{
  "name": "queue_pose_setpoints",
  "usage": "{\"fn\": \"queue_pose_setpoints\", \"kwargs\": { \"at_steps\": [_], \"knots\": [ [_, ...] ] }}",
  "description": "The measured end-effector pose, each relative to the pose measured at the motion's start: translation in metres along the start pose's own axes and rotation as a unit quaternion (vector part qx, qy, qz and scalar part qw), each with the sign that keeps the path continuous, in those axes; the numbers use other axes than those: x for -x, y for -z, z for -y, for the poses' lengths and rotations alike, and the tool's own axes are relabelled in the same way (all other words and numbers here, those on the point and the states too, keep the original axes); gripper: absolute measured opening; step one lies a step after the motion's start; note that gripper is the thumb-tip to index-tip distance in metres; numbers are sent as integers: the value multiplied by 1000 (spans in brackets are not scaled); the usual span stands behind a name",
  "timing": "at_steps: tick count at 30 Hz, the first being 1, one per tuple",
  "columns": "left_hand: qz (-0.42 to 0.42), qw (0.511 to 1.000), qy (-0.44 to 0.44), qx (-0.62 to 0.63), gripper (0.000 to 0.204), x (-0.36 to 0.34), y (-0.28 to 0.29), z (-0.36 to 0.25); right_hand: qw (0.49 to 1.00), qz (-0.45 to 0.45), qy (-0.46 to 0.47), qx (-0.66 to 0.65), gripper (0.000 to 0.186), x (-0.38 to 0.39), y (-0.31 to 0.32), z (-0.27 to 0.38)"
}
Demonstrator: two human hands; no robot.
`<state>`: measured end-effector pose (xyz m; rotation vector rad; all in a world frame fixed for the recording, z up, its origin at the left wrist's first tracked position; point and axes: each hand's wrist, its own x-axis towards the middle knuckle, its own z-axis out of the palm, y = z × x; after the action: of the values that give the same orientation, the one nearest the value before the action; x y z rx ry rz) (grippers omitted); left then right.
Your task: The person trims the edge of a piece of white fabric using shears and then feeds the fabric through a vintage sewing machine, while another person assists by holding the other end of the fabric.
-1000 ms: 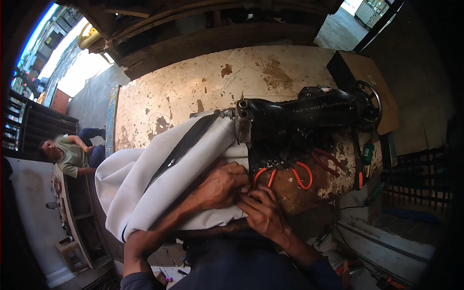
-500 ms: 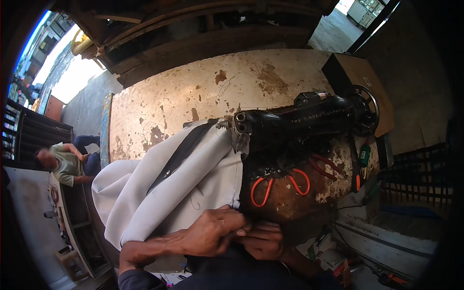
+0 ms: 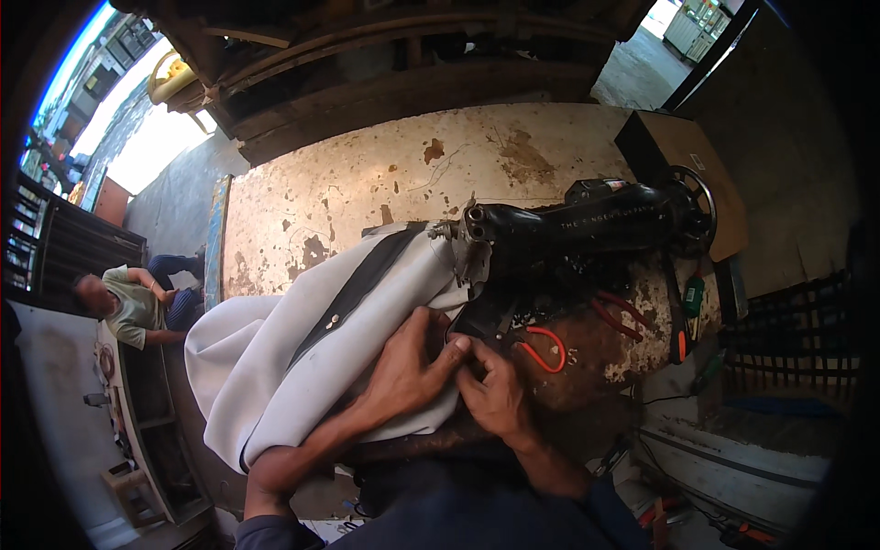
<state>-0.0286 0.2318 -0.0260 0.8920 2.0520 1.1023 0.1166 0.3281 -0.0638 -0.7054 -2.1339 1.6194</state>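
Note:
A large white fabric (image 3: 266,367) with a black strip (image 3: 357,284) across it lies bunched on the table, its far end under the head of a black sewing machine (image 3: 577,220). My left hand (image 3: 412,367) is closed on the fabric's right edge, just below the needle area, its forearm lying over the cloth. Close against it, my right hand (image 3: 495,390) is closed in a pinch, thumb and fingertips meeting the left thumb; what they grip is hidden. Orange-handled scissors (image 3: 547,353) lie right of my hands, one handle loop partly covered.
Red-handled pliers (image 3: 623,314) and an orange-tipped tool (image 3: 678,346) lie on the worn tabletop (image 3: 367,174). A cardboard box (image 3: 701,174) stands behind the machine's handwheel (image 3: 701,215). Another person (image 3: 142,298) sits beyond the table's left end.
Both hands have moved up, away from the front edge, toward the machine's needle area. The fabric's lower edge has shifted with them, and my right hand now partly covers the scissors.

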Motion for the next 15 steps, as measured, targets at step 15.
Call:
{"fn": "queue_pose_setpoints", "kwargs": {
  "at_steps": [15],
  "knots": [
    [72, 992, 73, 71, 30, -45, 22, 28, 937, -115, 117, 307, 25, -34, 28, 0]
  ]
}}
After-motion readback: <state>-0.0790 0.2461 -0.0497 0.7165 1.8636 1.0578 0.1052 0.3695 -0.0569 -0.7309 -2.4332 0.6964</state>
